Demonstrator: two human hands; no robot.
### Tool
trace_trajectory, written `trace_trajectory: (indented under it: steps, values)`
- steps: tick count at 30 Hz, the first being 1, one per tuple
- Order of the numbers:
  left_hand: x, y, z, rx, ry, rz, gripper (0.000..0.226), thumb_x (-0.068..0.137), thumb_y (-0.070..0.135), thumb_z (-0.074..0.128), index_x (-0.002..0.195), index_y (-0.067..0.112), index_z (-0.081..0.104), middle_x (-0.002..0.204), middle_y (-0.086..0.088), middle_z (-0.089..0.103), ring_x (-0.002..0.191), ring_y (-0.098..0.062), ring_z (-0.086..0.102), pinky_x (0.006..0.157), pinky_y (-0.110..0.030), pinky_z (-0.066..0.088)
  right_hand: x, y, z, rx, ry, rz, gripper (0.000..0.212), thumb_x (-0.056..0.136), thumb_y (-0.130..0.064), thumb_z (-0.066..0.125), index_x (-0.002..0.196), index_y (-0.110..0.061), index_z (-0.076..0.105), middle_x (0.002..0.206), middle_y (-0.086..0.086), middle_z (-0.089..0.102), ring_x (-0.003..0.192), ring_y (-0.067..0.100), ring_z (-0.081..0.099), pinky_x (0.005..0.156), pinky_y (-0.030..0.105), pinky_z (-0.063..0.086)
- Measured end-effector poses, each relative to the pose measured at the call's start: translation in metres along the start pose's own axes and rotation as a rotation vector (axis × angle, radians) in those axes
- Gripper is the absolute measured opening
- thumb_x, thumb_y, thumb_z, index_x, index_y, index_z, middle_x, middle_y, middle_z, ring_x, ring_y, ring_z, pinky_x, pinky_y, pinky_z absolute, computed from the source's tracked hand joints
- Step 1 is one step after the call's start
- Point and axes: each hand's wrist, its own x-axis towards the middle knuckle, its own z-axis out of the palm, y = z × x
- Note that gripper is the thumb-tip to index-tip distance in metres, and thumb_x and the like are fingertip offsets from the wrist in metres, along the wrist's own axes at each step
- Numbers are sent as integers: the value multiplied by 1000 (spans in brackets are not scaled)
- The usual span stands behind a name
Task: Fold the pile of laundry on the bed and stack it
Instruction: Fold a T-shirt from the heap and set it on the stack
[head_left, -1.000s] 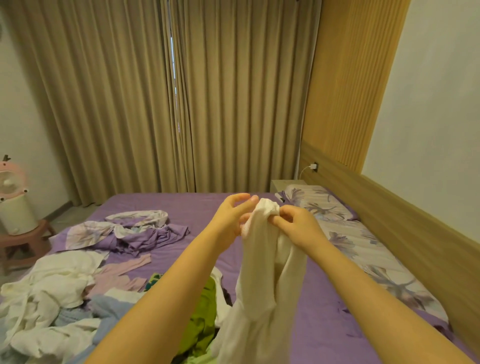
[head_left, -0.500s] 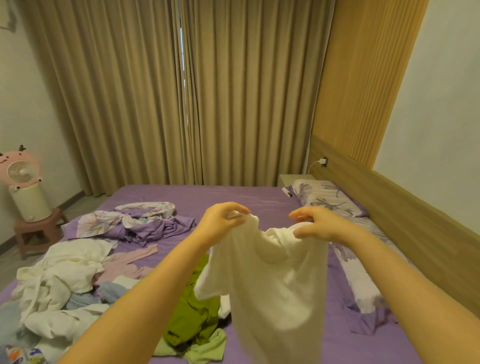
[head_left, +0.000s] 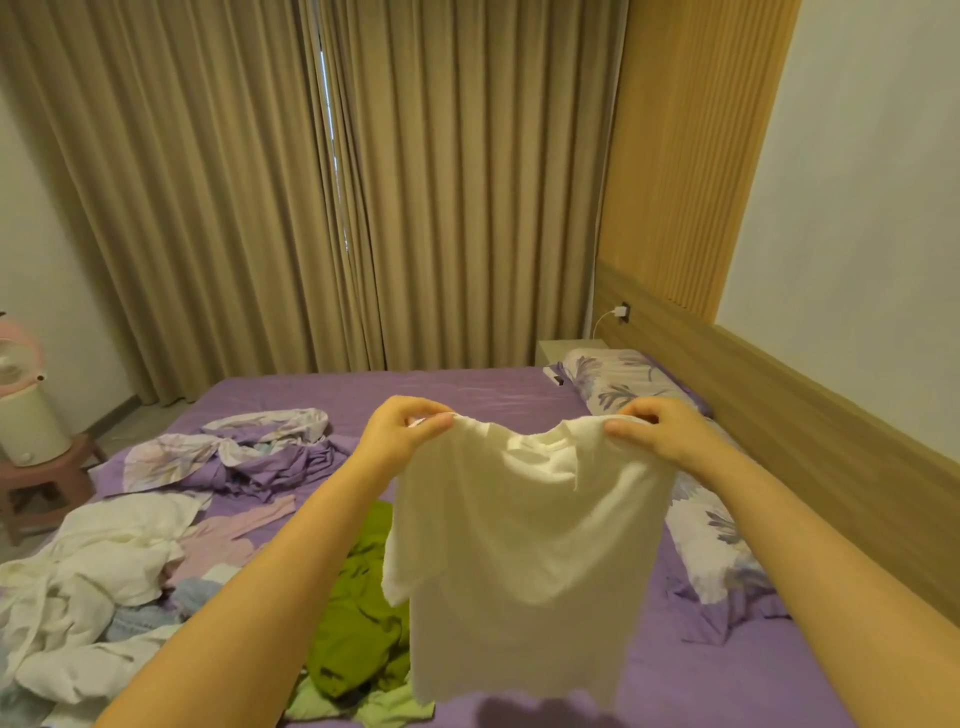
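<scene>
Purple bed (head_left: 467, 387): laundry pile (head_left: 104, 571), green garment (head_left: 358, 623), pillows (head_left: 701, 519).

Closed tan curtains (head_left: 363, 182), floral pillow (head_left: 615, 376), pink fan (head_left: 15, 358) on stool (head_left: 47, 478).

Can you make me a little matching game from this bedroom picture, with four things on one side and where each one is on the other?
Things:
1. white T-shirt
2. green garment
3. floral pillow
4. fan

Places:
A. on the stool beside the bed
B. by the headboard, at the bed's far end
C. held up in the air, pinched by the left hand and the right hand
D. crumpled on the purple sheet

Pairs: 1-C, 2-D, 3-B, 4-A
</scene>
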Motion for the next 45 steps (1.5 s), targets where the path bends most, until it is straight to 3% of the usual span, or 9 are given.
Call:
trace_trajectory:
  steps: [4, 7, 11, 13, 18, 26, 35, 41, 45]
  values:
    - [2, -5, -5, -84, 24, -197, 15, 89, 30, 66, 84, 16, 69, 78, 4, 65, 73, -9, 57, 62, -21, 47, -1, 8, -6, -60, 72, -16, 35, 86, -38, 66, 78, -4, 67, 75, 12, 61, 65, 15, 49, 60, 30, 35]
    - [-1, -11, -2, -3, 1, -226, 34, 93, 36, 59, 90, 3, 67, 77, -2, 58, 69, -14, 48, 59, -24, 41, -4, 13, -9, -58, 107, -50, 46, 89, -37, 61, 75, 6, 59, 66, 8, 46, 59, 14, 38, 56, 30, 27]
    - [-5, -17, 4, 70, 7, -218, 45, 96, 35, 53, 92, -9, 61, 77, -11, 48, 67, -17, 41, 57, -29, 34, -11, 23, -12, 26, 172, -75, 29, 91, -31, 60, 64, -22, 62, 58, -16, 55, 57, 1, 46, 56, 20, 30]
    - [-5, -14, 7, 104, -8, -204, 45, 97, 36, 51, 88, -7, 61, 75, -10, 45, 64, -17, 39, 57, -30, 31, -13, 24, -14, 59, 179, -86, 14, 92, -29, 60, 80, -31, 69, 72, -24, 63, 72, -6, 55, 66, 17, 37]
    - [1, -2, 12, 162, -11, -159, 37, 99, 36, 45, 81, 5, 56, 74, -11, 41, 66, -18, 37, 57, -31, 28, -10, 26, -16, 143, 238, -78, 15, 92, -28, 61, 100, -22, 71, 92, -12, 66, 88, 4, 58, 76, 22, 41]
    - [2, 10, 12, 156, 84, -34, 44, 100, 35, 45, 83, -5, 53, 71, -8, 45, 62, -15, 39, 58, -31, 31, -16, 22, -16, 151, 304, -111, 21, 96, -30, 53, 96, -15, 68, 78, -8, 60, 71, 5, 52, 65, 20, 39]
    - [-20, 0, 18, 67, -17, -104, 41, 96, 33, 52, 88, -6, 59, 76, -10, 51, 68, -19, 44, 64, -33, 36, -41, 31, -5, 192, 292, -62, 18, 94, -31, 57, 94, -17, 69, 80, -9, 63, 71, 3, 54, 62, 8, 41]
    - [-30, 1, 15, -55, -130, -122, 38, 96, 35, 54, 81, 0, 61, 71, -6, 54, 65, -18, 47, 63, -32, 37, -60, 22, 2, 194, 251, -34, 20, 93, -29, 59, 91, -13, 71, 92, 20, 65, 77, 16, 53, 72, 32, 42]
    - [-29, -8, 15, -77, -205, -186, 34, 96, 35, 54, 74, 10, 60, 67, -4, 55, 61, -17, 48, 60, -30, 40, -66, 22, 11, 227, 264, 0, 13, 91, -28, 62, 83, -23, 71, 84, 13, 68, 77, 13, 54, 73, 31, 43]
